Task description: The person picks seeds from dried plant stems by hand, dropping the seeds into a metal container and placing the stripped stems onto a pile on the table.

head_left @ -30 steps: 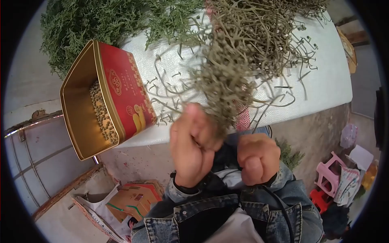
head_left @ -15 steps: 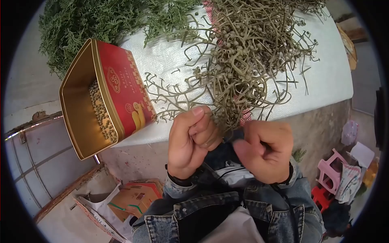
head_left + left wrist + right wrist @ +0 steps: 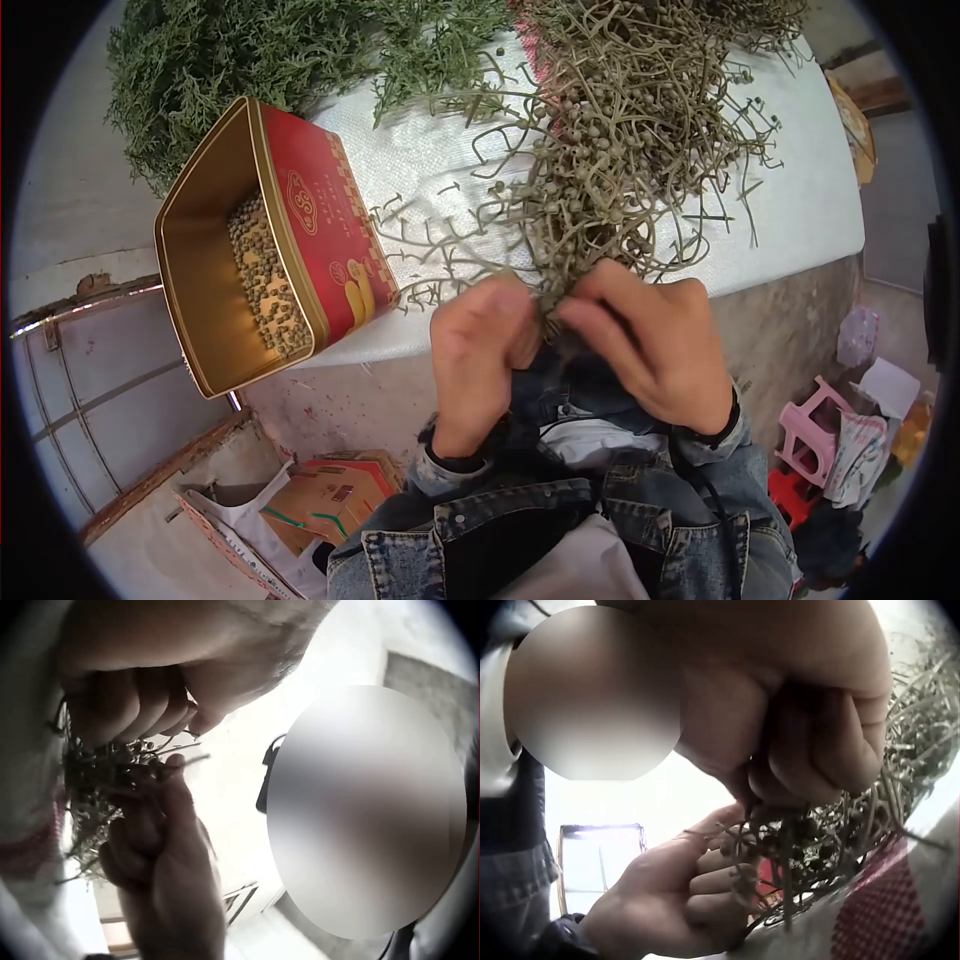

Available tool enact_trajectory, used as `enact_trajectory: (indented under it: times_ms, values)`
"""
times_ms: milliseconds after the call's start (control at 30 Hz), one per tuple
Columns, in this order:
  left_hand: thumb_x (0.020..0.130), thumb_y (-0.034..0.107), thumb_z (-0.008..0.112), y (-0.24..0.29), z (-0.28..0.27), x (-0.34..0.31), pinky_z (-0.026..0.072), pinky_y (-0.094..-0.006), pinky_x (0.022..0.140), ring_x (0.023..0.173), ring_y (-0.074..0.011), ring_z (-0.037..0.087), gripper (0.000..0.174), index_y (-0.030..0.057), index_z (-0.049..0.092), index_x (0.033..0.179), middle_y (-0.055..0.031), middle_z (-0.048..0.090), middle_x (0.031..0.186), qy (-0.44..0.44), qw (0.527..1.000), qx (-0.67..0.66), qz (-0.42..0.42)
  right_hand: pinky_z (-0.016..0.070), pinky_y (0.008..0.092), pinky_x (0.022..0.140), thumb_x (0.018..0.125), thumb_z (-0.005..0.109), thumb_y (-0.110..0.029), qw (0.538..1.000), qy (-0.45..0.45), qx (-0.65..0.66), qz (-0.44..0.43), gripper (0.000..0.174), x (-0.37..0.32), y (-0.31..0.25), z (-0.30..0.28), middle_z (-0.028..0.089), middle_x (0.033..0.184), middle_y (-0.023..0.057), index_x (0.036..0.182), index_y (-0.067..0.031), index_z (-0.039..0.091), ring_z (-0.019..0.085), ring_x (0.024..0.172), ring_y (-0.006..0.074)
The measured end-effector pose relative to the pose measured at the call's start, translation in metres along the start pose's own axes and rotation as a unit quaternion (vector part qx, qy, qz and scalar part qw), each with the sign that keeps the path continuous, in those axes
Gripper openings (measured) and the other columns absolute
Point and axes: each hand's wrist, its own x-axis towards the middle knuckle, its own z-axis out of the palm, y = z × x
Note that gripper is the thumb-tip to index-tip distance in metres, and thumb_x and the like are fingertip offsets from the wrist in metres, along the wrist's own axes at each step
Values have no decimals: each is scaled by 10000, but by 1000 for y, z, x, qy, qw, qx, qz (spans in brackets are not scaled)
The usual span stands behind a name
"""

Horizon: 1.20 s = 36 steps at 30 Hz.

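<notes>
Stalks (image 3: 620,160), a great tangle of them knobbed with round heads, lie to the right of the red tin (image 3: 325,220), over a white-covered worktop (image 3: 800,200) that runs from the tin well off to its right. Next down in size, green foliage (image 3: 250,60) heaps up just beyond the tin. The tin itself gapes, open-topped, at my left.

Now my hands, both at the near edge of the heap, right of the tin. My left hand (image 3: 475,350), the closer to the tin, has its fingers curled in on a few stems. My right hand (image 3: 670,350) comes in just beside it, thumb and finger pinching a stalk; exactly which head is between them, I can't tell.

Smallest of all, little round pellets (image 3: 265,270) sit inside the tin, much like the heads here. So I'd call this the plucking step, heads coming off stems. The next move, I reckon, wants a tight pinch right under a head, a steady left hold, and a clean snap, then over leftward to the tin without spilling.
</notes>
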Motion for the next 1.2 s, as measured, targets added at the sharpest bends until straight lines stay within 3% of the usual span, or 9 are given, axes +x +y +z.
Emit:
enact_trajectory:
  times_ms: [67,200,300,467,567,833,1000,1100,1200]
  values:
    - [870,65,646,-2,3,-4,225,-228,450,434,-60,302,219,84,486,721,49,334,502,46,997,39,58,341,295,471,930,612,-143,996,9,78,44,252,0,3,-3,446,530,60,736,-5,527,421,471,140]
    - [883,34,617,-3,2,-7,169,-225,450,427,-31,245,124,56,507,831,65,271,494,-21,950,287,119,318,324,431,942,610,-145,979,-48,184,73,221,-1,12,-5,458,551,134,774,-11,561,403,421,200]
    - [855,-8,657,-2,-3,-5,248,-217,448,437,-39,353,146,10,534,934,29,419,498,-75,891,391,217,284,293,445,959,596,-148,970,-45,222,89,283,0,13,-3,398,529,67,720,-5,542,303,486,111]
    - [872,18,654,-3,-7,1,324,-238,442,449,-73,442,129,-10,549,942,-32,522,526,-116,873,409,238,262,276,461,978,580,-174,946,-66,302,95,326,-1,24,-1,356,529,-1,711,7,533,283,545,55]
    - [819,20,711,0,-2,1,392,-331,424,443,-217,542,138,27,580,860,-70,520,540,-90,851,442,268,249,262,478,989,567,-182,932,-81,329,128,347,-1,26,-1,336,557,-55,705,14,522,274,582,35]
    - [826,44,697,-2,-5,6,386,-312,422,426,-213,517,114,13,587,829,-54,498,526,-82,775,508,367,234,238,493,1001,522,-201,905,-80,374,184,369,0,15,-3,389,605,-79,677,-29,481,302,579,22]
    - [857,68,671,-8,-6,2,362,-271,419,411,-144,468,119,12,583,800,-36,480,516,-94,872,383,291,234,235,488,1002,517,-208,900,-113,393,152,369,-2,15,-7,387,600,-75,678,-36,479,312,565,24]
    - [903,83,623,-20,0,1,328,-234,435,440,-76,412,149,3,577,786,2,478,520,-59,947,197,248,234,233,485,1000,515,-222,901,-92,403,135,374,-1,14,-4,389,594,-68,674,-44,473,311,551,30]
    - [920,92,599,-25,5,-2,312,-227,453,473,-59,401,171,-5,572,782,21,488,539,-33,970,136,200,280,234,506,1009,518,-204,880,-101,440,146,342,-1,14,-4,434,620,-56,725,-12,517,339,598,25]
